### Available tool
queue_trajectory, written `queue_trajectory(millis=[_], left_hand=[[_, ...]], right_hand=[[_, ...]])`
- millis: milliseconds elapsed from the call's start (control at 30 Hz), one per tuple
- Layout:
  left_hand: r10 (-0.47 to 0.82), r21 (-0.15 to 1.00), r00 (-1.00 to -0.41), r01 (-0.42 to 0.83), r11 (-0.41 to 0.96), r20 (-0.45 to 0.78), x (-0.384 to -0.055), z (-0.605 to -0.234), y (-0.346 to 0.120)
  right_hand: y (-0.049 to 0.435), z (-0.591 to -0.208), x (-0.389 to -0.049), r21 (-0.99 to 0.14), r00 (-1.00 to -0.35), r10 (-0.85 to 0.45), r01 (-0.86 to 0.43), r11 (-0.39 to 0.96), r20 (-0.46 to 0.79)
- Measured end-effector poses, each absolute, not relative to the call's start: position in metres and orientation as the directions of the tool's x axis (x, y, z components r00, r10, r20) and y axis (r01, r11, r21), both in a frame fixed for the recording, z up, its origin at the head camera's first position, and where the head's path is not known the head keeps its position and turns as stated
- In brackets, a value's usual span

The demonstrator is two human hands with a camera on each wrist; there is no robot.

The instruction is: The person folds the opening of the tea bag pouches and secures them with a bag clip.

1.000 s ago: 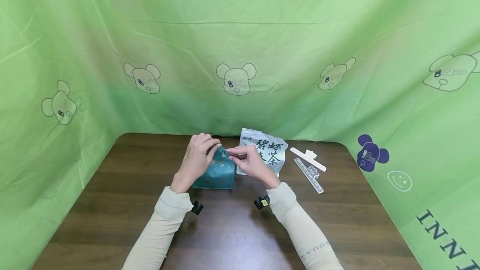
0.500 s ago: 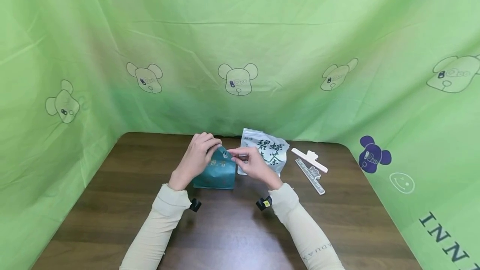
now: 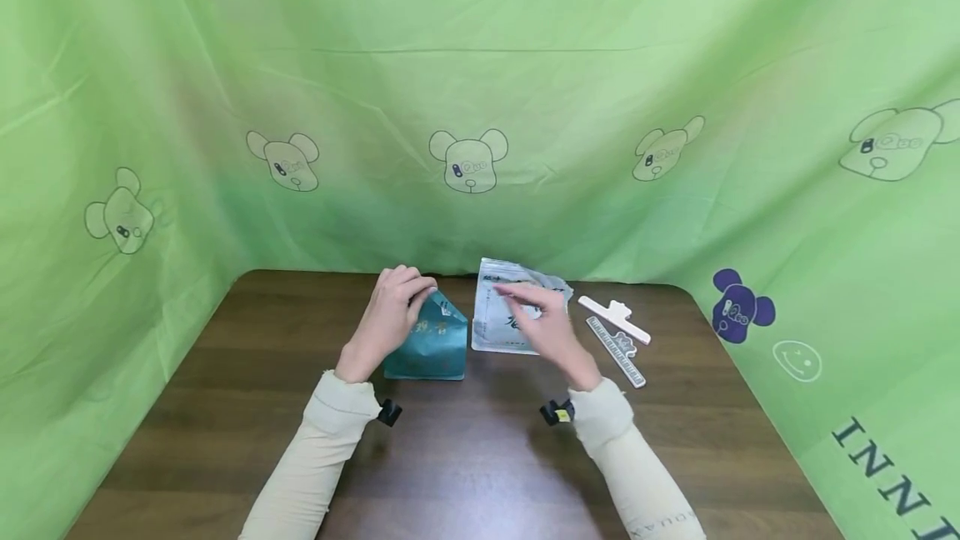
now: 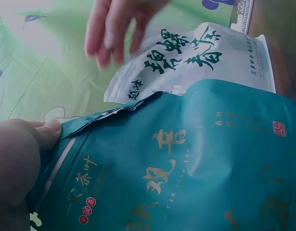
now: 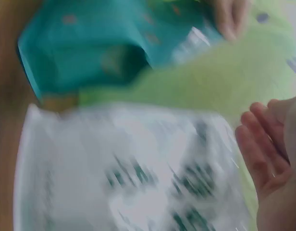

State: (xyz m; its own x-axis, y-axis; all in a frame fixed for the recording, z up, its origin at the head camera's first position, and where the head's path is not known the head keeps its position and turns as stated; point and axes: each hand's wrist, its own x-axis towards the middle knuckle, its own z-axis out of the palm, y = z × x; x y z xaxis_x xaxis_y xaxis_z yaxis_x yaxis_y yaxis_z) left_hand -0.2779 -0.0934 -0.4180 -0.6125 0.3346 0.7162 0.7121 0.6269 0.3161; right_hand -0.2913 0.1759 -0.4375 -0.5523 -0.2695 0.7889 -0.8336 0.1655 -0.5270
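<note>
Off the green bag (image 3: 429,348), the right hand (image 3: 543,319) has drawn rightward, fingers loosely spread near the white bag (image 4: 205,62). Green bag stands just below and right of the left hand (image 3: 386,315), which pinches its top edge; clips (image 3: 617,321) lie right of the right hand.

blurred right hand (image 4: 120,26), part-hidden white pouch (image 3: 491,330), cropped teal pouch (image 4: 186,159)

Bright, even light in the head view, pale glare on the near middle of the table (image 3: 480,473); the right hand (image 4: 120,24) blurs in the left wrist view, the teal bag (image 5: 85,53) in the right
</note>
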Motion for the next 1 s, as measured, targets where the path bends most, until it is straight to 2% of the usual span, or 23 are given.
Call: queue_trajectory(millis=[133,200,267,367,433,500,667,800,1000], left_hand=[[0.316,0.309,-0.597,0.714,0.628,0.738,-0.278,-0.420,-0.094],[0.308,0.304,-0.588,0.716,0.629,0.748,-0.278,-0.420,-0.094],[0.303,0.302,-0.584,0.716,0.629,0.753,-0.278,-0.420,-0.094],[0.302,0.301,-0.583,0.716,0.630,0.754,-0.278,-0.421,-0.094],[0.304,0.304,-0.586,0.716,0.628,0.752,-0.277,-0.421,-0.093],[0.301,0.306,-0.589,0.713,0.630,0.750,-0.277,-0.422,-0.092],[0.304,0.306,-0.596,0.707,0.638,0.743,-0.276,-0.424,-0.091],[0.306,0.301,-0.589,0.712,0.634,0.748,-0.276,-0.424,-0.091],[0.303,0.300,-0.582,0.717,0.630,0.755,-0.276,-0.424,-0.090]], right_hand=[[0.216,-0.425,-0.293,-0.472,-0.502,-0.031,-0.832,0.292,0.865],[0.238,-0.425,-0.296,-0.507,-0.511,0.104,-0.763,0.401,0.853],[0.265,-0.434,-0.305,-0.586,-0.561,0.213,-0.655,0.476,0.800],[0.299,-0.445,-0.306,-0.699,-0.700,0.291,-0.405,0.590,0.652],[0.320,-0.453,-0.304,-0.721,-0.792,0.300,-0.238,0.651,0.532],[0.337,-0.463,-0.302,-0.693,-0.859,0.283,-0.108,0.713,0.426],[0.370,-0.485,-0.297,-0.588,-0.967,0.183,0.046,0.807,0.176],[0.381,-0.499,-0.294,-0.536,-0.995,0.104,0.083,0.840,0.009],[0.379,-0.507,-0.289,-0.519,-0.995,0.103,0.082,0.851,0.012]])
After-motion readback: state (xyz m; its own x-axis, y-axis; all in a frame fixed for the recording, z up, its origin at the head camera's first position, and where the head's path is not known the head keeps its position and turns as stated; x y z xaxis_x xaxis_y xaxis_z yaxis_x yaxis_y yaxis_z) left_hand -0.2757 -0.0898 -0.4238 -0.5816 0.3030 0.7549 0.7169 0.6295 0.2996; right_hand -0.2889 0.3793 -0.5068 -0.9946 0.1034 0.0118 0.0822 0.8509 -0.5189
